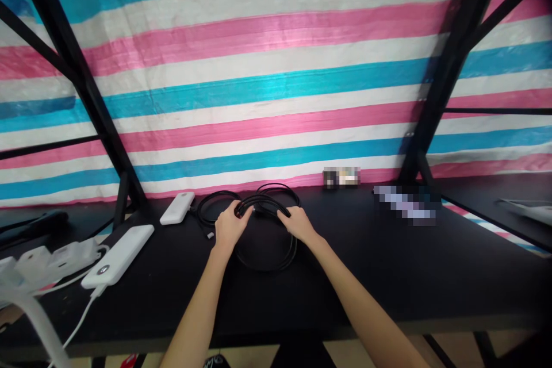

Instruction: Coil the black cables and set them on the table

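A black cable [266,269] is wound in a loose coil over the middle of the black tabletop. My left hand [232,223] pinches the coil's upper left side, and my right hand [297,222] grips its upper right side. Between the two hands several strands arch together, while the lower part of the loop hangs or lies nearer to me. Another black cable loop [215,192] lies just left of my left hand, with a small light connector [210,236] near it.
Two white power banks [118,256] [177,208] lie on the left, the nearer one with a white cable plugged in. White chargers [58,261] fill the left edge. Blurred items [341,177] [405,205] lie at the back right. Black metal posts [437,86] flank the black table [388,276].
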Motion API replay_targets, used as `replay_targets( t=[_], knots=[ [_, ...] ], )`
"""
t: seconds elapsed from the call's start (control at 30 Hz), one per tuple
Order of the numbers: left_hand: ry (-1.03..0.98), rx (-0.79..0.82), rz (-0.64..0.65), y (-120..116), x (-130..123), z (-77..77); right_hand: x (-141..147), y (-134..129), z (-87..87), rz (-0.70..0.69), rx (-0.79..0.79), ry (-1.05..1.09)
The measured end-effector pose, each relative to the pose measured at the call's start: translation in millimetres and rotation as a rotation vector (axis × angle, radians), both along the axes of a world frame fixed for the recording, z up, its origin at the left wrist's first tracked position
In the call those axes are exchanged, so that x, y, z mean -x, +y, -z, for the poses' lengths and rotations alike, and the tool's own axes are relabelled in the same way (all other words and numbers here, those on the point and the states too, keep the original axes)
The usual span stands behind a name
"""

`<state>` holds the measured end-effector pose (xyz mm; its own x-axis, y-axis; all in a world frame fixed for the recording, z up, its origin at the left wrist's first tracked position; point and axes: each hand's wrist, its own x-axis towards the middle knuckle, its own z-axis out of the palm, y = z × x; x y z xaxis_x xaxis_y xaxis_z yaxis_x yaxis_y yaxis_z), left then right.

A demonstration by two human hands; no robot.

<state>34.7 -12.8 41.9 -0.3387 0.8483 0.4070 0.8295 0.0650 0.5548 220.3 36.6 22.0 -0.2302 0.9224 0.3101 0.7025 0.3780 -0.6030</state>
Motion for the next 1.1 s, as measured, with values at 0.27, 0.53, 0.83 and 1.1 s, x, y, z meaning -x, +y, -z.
replay_targets(
  t=[0.27, 0.53, 0.83, 1.1],
  knots=[
    [0.0, -0.051, 0.089, 11.4, 11.5, 11.2, -0.7, -8.4, -3.2, 0.005, -0.019, -0.059],
    [0.016, -0.048, 0.122, 10.9, 6.7, 12.5, 0.4, -13.0, -3.9, -0.024, -0.007, 0.008],
    [0.079, 0.035, 0.137, 7.2, 3.2, 7.5, -1.6, -13.2, -5.3, -0.074, 0.051, 0.072],
    [0.241, 0.205, 0.204, 3.5, -3.3, 13.3, -2.0, -13.4, -3.4, -0.156, -0.012, -0.096]
  ],
)
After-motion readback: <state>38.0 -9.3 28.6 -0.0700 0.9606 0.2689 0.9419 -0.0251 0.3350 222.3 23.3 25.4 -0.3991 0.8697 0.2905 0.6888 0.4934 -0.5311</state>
